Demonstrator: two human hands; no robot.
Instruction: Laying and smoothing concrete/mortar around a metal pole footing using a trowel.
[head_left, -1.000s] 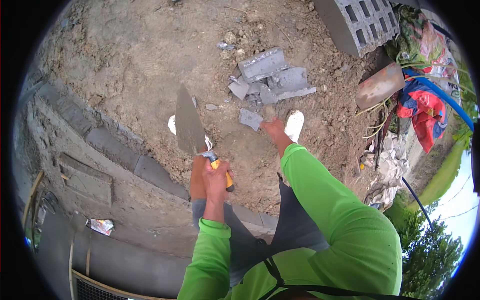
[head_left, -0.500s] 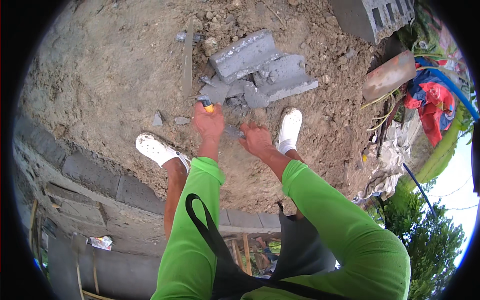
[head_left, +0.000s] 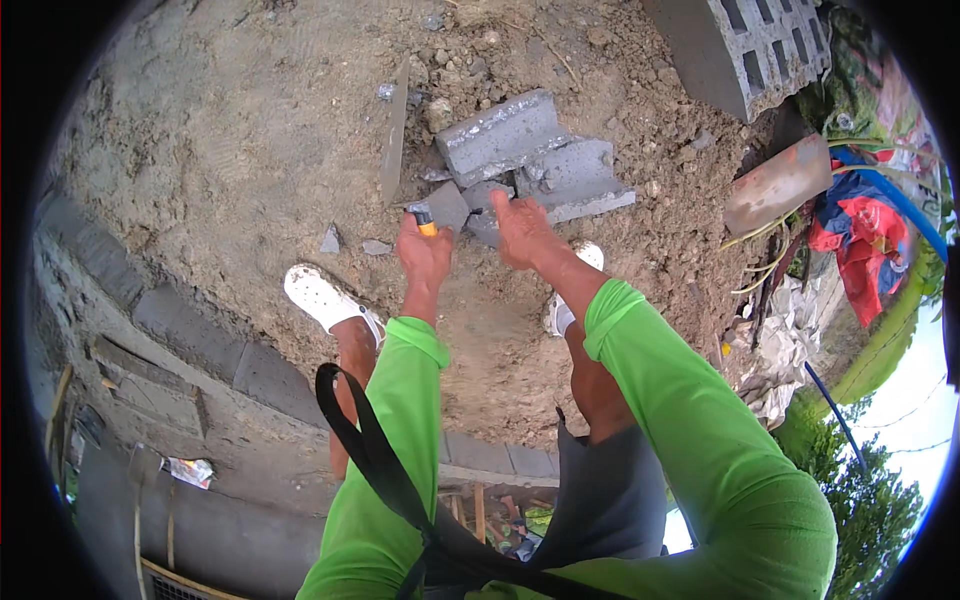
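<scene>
My left hand [head_left: 424, 250] is closed around the yellow-and-black handle [head_left: 426, 222] of a trowel-like tool. Its long, mud-stained blade [head_left: 395, 135] points away from me, seen nearly edge-on. To its right, my right hand [head_left: 526, 232] has its fingers bent around the edge of a grey concrete fragment [head_left: 484, 232], partly hidden by the hand. Just beyond lie larger broken pieces of hollow block: an upper piece [head_left: 500, 132] with a rough, pale edge and a lower right piece [head_left: 580, 178]. A flat shard [head_left: 443, 206] sits between my hands.
Small shards [head_left: 330, 240] lie on the bare soil near my left white clog [head_left: 318, 295]. A hollow block [head_left: 735, 60] stands at the far right, near a brownish slab [head_left: 778, 185] and red-and-blue cloth [head_left: 865, 240]. A low block wall [head_left: 185, 330] runs along the left.
My right hand has moved away from me, from near my feet up to the broken block pieces. My left hand keeps its hold on the handle. The view has shifted slightly.
</scene>
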